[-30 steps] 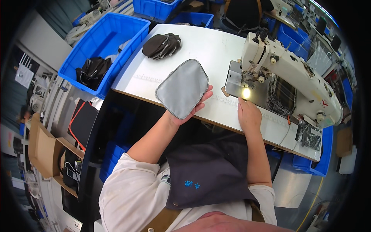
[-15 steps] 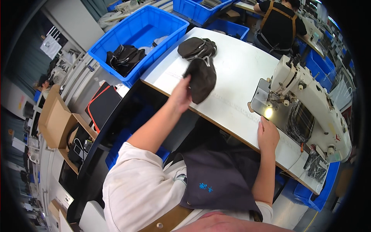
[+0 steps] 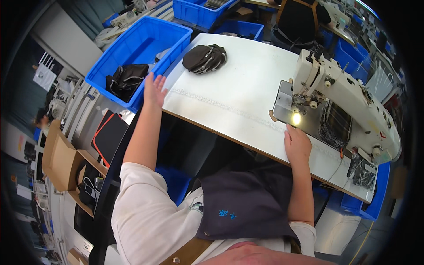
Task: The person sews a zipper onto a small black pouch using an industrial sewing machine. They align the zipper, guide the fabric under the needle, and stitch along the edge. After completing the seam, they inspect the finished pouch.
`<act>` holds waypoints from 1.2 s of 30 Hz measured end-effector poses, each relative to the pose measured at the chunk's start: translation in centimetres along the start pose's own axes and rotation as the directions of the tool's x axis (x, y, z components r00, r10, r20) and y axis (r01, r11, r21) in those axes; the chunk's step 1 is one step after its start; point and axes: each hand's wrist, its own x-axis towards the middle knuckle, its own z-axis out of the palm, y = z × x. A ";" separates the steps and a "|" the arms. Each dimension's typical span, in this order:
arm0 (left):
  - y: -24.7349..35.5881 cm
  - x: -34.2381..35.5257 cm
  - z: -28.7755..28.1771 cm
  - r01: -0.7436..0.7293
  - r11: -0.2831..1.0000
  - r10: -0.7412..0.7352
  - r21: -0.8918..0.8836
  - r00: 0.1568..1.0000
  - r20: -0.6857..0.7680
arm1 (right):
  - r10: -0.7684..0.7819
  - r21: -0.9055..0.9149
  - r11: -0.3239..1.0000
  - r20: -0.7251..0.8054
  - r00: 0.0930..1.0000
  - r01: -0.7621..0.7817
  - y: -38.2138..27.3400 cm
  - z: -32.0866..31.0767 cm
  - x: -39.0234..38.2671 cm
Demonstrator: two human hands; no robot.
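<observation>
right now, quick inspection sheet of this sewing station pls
surface: white worktable, mostly bare
job's things: stack of dark fabric pieces on the table; more dark pieces in the blue plastic bin
clutter: cardboard box at the left
hands: left hand open, empty, over the bin's edge; right hand flat on the table by the white sewing machine
cables: thin cord under the machine
surroundings: further blue bins
</observation>
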 end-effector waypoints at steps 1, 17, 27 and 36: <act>-1.8 -0.6 1.1 0.038 0.998 -0.040 0.058 0.999 0.024 | -0.003 -0.001 1.000 -0.004 1.000 0.003 0.0 0.0 0.0; -13.7 0.3 9.1 -0.522 0.544 0.266 0.657 0.850 0.455 | -0.072 -0.062 0.997 -0.502 0.862 0.047 4.7 -7.8 1.3; -14.0 0.9 9.2 -0.536 0.505 0.287 0.677 0.844 0.454 | 0.322 -0.315 0.889 -0.083 0.943 -0.331 12.8 -8.8 5.4; -13.3 0.2 9.2 -0.559 0.421 0.308 0.714 0.829 0.468 | 0.298 0.158 0.952 -0.296 0.908 -0.261 8.1 -11.1 2.0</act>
